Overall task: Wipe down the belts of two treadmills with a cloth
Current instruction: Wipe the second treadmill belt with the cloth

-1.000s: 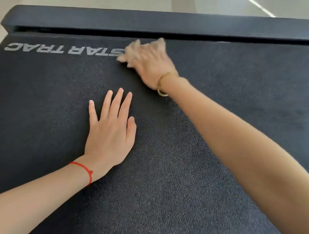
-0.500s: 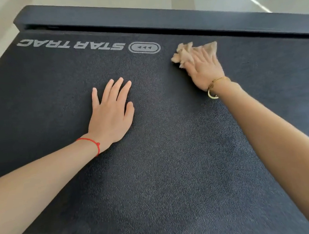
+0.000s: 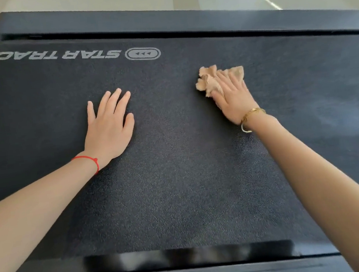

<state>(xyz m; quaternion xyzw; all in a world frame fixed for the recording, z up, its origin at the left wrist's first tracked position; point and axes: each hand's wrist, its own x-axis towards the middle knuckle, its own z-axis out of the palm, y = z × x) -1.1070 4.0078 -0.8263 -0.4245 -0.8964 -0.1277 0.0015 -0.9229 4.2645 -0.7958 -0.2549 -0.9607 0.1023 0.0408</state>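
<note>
Under the right hand [image 3: 232, 100] lies the cloth [image 3: 216, 78], bunched up on the belt [image 3: 179, 180], with its far edge poking out past the fingertips. To wipe well, I think the hand should push down evenly and sweep in long lines, so no strip is missed. That grip is flat, fingers straight and close together. Off to its left, the left hand [image 3: 109, 132] rests palm down, fingers spread, arm straight.
</note>
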